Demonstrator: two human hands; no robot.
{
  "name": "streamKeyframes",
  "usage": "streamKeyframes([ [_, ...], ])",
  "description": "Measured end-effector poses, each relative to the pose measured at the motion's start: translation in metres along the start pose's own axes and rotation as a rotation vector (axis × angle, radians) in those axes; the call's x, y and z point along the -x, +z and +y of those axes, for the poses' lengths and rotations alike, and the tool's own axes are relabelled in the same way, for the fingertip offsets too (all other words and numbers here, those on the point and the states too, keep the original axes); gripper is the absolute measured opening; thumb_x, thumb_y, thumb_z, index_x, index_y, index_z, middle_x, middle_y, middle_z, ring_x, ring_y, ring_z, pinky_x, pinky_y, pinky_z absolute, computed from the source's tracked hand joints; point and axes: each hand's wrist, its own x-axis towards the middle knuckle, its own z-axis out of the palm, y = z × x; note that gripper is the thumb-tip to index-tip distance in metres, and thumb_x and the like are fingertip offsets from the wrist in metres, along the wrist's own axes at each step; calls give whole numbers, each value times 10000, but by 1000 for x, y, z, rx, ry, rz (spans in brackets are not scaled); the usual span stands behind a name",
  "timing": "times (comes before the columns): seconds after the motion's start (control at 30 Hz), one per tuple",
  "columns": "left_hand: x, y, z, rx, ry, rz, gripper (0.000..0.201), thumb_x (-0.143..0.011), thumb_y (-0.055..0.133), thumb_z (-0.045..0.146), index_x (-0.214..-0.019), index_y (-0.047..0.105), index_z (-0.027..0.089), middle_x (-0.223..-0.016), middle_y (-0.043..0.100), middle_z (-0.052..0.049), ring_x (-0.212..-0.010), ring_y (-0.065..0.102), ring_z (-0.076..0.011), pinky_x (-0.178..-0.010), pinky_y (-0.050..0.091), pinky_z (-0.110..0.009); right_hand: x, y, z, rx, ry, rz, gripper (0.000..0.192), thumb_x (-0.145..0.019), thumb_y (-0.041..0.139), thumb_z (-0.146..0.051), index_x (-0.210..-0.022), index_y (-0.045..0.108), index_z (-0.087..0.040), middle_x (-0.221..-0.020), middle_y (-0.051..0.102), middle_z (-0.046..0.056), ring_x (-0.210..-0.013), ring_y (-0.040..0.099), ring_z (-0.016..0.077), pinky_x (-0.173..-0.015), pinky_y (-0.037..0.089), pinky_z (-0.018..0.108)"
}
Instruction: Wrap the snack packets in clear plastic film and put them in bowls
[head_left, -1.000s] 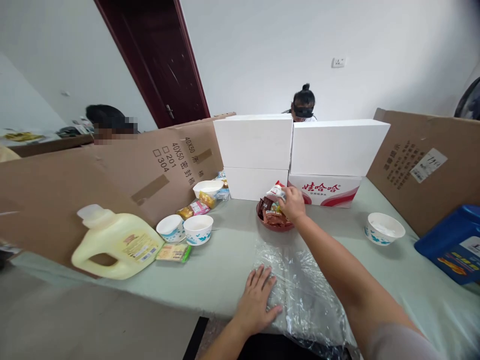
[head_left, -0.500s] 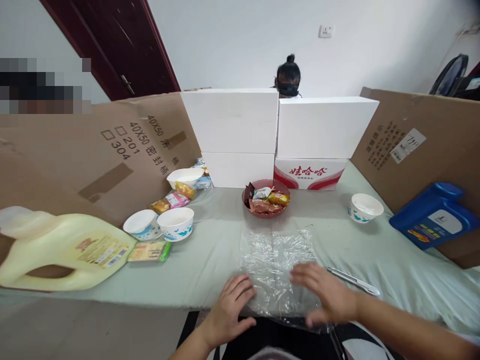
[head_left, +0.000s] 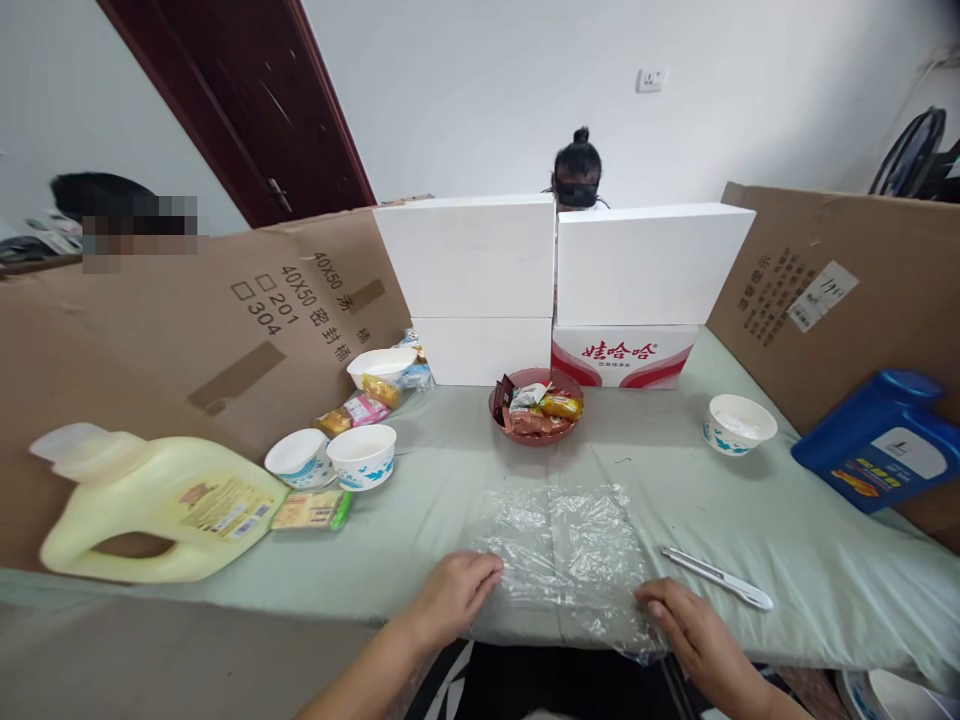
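Observation:
A crinkled clear plastic bag [head_left: 559, 550] lies flat near the table's front edge, its lower part reaching over that edge. My left hand [head_left: 456, 592] is closed, with thumb and fingers pinched at the bag's left side. At the lower right side of the bag, my right hand [head_left: 691, 628] has its fingers bent together on the plastic. A white utility knife [head_left: 716, 577] rests just beyond the right hand. Behind the bag stands a reddish bowl [head_left: 534, 437] filled with several wrapped snacks [head_left: 536, 405].
Paper bowls [head_left: 361, 460] and snack packets [head_left: 307, 510] sit at left beside a yellowish jug [head_left: 225, 475]. Rightward are another paper bowl [head_left: 739, 425] and a blue bottle [head_left: 874, 440]. White boxes [head_left: 476, 265] and cardboard panels [head_left: 150, 340] border the table. Two people are beyond.
My spread fingers have closed at the bag's two sides. The right hand has moved right and down off the middle of the plastic. The view has shifted slightly.

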Motion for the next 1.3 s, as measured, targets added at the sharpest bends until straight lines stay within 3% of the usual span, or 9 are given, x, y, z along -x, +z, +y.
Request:
streamKeyframes([
  [0.07,-10,-1,-2,7,-68,-40,302,-969,337,294,-857,604,208,-750,656,-16,-690,607,-163,-657,438,-252,-1,0,5,-73,-8,1,423,-951,392,-500,-1252,529,-237,-1148,640,105,-1063,613,222,-907,499,362],
  [0.17,-23,-1,-2,67,-155,-82,302,-955,334,302,-835,596,214,-753,648,-5,-696,595,-159,-655,408,-244,-1,2,10,-108,-99,-51,969,-726,620,-696,-1476,236,-219,-1312,546,154,-1192,538,281,-1003,437,428],
  [0.23,-29,-1,-1,116,-232,-99,194,-907,434,334,-864,582,215,-714,618,16,-668,568,-156,-628,384,-239,-5,4,8,-76,-92,-67,1123,-627,713,-690,-1493,189,-202,-1326,532,165,-1209,521,297,-1027,412,445],
  [0.4,-37,0,-4,259,-365,-57,194,-708,633,270,-869,541,211,-634,527,65,-599,496,-136,-570,339,-220,-31,9,-1,-94,56,11,354,-933,420,-464,-1100,618,-221,-1027,678,92,-968,641,224,-885,489,370],
  [0.6,-59,3,-27,451,-442,182,150,-747,514,201,-892,550,194,-677,575,41,-615,539,-131,-601,391,-216,-87,14,6,-46,308,225,412,-943,299,-471,-1041,589,-195,-699,662,17,-632,636,181,-638,501,286],
  [0.8,-78,17,-38,357,-632,253,121,-845,465,215,-777,560,182,-619,600,29,-535,531,-117,-564,356,-213,-125,16,11,169,401,247,292,-922,385,-372,-1013,603,-200,-840,702,47,-797,657,209,-728,459,295],
  [1.1,-76,18,-36,185,-721,362,203,-869,534,257,-690,596,186,-572,557,14,-608,547,-157,-599,314,-238,-120,19,0,350,390,196,395,-924,389,-279,-1284,468,-137,-982,693,101,-861,664,231,-734,448,316],
  [1.2,-75,17,-34,205,-692,406,80,-821,552,169,-781,619,189,-707,625,0,-691,582,-155,-661,364,-232,-116,22,1,339,353,236,395,-915,364,-268,-1275,463,-140,-976,684,93,-868,658,227,-744,455,320],
  [1.3,-74,18,-32,270,-645,439,206,-776,531,101,-937,615,198,-805,655,9,-736,602,-137,-718,405,-221,-113,28,6,247,312,293,397,-892,340,-248,-1252,467,-139,-938,673,79,-850,651,210,-755,462,316],
])
